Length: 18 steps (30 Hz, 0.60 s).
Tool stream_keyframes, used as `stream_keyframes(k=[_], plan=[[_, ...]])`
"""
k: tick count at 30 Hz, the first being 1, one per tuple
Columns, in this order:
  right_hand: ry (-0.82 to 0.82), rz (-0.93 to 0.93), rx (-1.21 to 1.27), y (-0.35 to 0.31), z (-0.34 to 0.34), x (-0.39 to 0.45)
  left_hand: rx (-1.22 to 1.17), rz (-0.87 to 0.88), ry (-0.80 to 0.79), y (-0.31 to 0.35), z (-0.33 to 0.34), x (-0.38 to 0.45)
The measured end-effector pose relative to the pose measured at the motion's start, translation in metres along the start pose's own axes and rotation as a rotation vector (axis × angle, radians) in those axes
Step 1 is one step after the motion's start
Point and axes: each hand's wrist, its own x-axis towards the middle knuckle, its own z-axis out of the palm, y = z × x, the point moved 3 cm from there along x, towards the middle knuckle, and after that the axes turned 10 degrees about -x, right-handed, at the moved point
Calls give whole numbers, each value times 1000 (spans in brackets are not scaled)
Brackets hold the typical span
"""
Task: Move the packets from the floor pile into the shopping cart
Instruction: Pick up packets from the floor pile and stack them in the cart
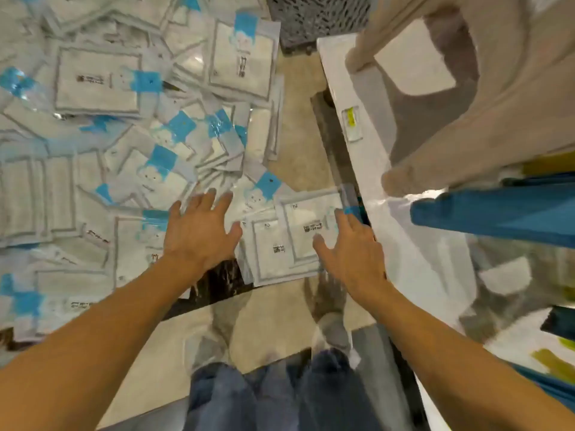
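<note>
Both hands, left hand (199,231) and right hand (351,250), spread open and empty just above the packets (289,241) piled on the floor (298,169).

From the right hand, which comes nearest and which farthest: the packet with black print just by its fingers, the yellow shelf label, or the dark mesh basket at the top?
Measured from the right hand in the head view:
1. Packet with black print, right at its fingertips, to the left.
2. Yellow shelf label, on the white shelf edge above the hand.
3. Dark mesh basket, at the top of the picture.
</note>
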Motion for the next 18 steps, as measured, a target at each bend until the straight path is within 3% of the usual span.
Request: stream_keyframes(k=[4, 9, 13, 16, 18], plan=[[-108, 92, 36, 10, 86, 40, 19, 67, -38, -7, 83, 53], [-91, 320, 204, 23, 164, 78, 74, 200, -92, -7, 157, 99], [-61, 709, 485, 24, 184, 91, 141, 286, -21, 3, 172, 119], [-179, 1062, 756, 23, 189, 96, 196, 308, -4, 12, 172, 125], [-230, 1146, 881, 24, 190, 99, 213, 304, -18, 15, 172, 128]])
